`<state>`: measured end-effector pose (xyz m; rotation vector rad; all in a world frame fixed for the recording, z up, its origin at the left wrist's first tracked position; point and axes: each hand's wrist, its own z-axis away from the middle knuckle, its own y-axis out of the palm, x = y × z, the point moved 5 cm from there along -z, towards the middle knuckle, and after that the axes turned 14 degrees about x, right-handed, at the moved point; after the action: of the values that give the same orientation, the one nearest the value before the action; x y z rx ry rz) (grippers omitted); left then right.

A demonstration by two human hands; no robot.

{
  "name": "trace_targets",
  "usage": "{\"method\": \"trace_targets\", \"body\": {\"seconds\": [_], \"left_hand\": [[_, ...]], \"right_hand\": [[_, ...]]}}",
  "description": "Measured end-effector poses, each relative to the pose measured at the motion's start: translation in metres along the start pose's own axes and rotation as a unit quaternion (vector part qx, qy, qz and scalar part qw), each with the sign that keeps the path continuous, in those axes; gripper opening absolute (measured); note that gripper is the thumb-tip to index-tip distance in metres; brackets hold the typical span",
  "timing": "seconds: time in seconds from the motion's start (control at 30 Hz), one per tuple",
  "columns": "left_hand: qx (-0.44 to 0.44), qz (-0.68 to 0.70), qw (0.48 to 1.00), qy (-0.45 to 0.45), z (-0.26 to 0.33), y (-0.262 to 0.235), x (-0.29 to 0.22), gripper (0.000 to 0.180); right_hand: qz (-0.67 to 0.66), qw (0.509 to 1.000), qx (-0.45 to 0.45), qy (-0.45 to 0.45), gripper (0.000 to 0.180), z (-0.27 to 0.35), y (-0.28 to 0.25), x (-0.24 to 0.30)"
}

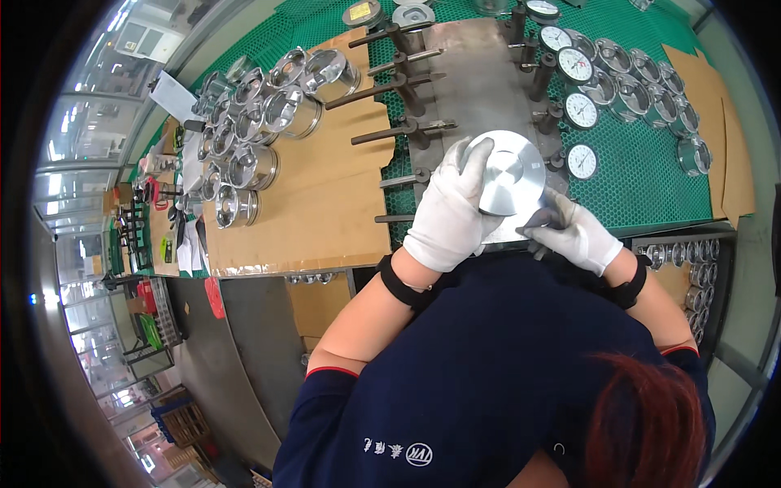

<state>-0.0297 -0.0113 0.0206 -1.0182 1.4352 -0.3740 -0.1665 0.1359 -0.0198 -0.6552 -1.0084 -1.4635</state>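
Observation:
A shiny round metal piston (517,175) with a flat, ring-marked top is tilted up in front of my body. My left hand (452,207), in a white glove, grips it from its left side, with fingers over the upper rim. My gloved right hand (571,232) is by the piston's lower right edge, fingers bent and pinched together at something dark that I cannot make out. Beyond the piston lies a grey metal plate (474,81). Right of it stand several round white dial gauges (582,111) on dark stands.
Several dark clamp posts with rods (407,93) line the plate's left side. Many pistons (291,112) stand on cardboard (317,211) at left. More pistons (630,96) stand on the green mat (622,191) at right. Lower right, an open drawer (675,281) holds more metal parts.

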Motion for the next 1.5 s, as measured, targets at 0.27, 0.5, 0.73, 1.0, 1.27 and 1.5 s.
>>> {"method": "trace_targets", "body": {"seconds": [0.27, 0.5, 0.73, 1.0, 1.27, 1.5], "left_hand": [[-0.017, 0.0, 1.0, 0.026, -0.015, 0.001, 0.005, 0.099], [-0.018, -0.003, 1.0, 0.019, -0.017, 0.001, 0.007, 0.101], [-0.02, -0.003, 1.0, 0.023, -0.016, 0.001, 0.005, 0.101], [-0.054, 0.015, 0.998, 0.018, -0.01, -0.001, 0.006, 0.098], [0.146, 0.379, 0.913, -0.048, -0.034, -0.021, -0.072, 0.047], [0.068, 0.239, 0.968, -0.039, -0.023, -0.037, -0.035, 0.051]], "right_hand": [[-0.052, 0.998, -0.031, -0.007, 0.089, -0.004, 0.001, 0.0], [-0.047, 0.998, -0.024, -0.014, 0.09, -0.008, -0.002, -0.004], [-0.053, 0.998, -0.033, -0.003, 0.091, -0.007, -0.001, -0.002], [0.064, 0.997, -0.029, -0.008, 0.095, -0.005, -0.007, -0.002], [0.014, 0.957, -0.124, -0.262, 0.077, 0.069, -0.037, 0.071], [-0.08, 0.879, -0.421, -0.211, 0.039, 0.179, -0.185, -0.028]]}}
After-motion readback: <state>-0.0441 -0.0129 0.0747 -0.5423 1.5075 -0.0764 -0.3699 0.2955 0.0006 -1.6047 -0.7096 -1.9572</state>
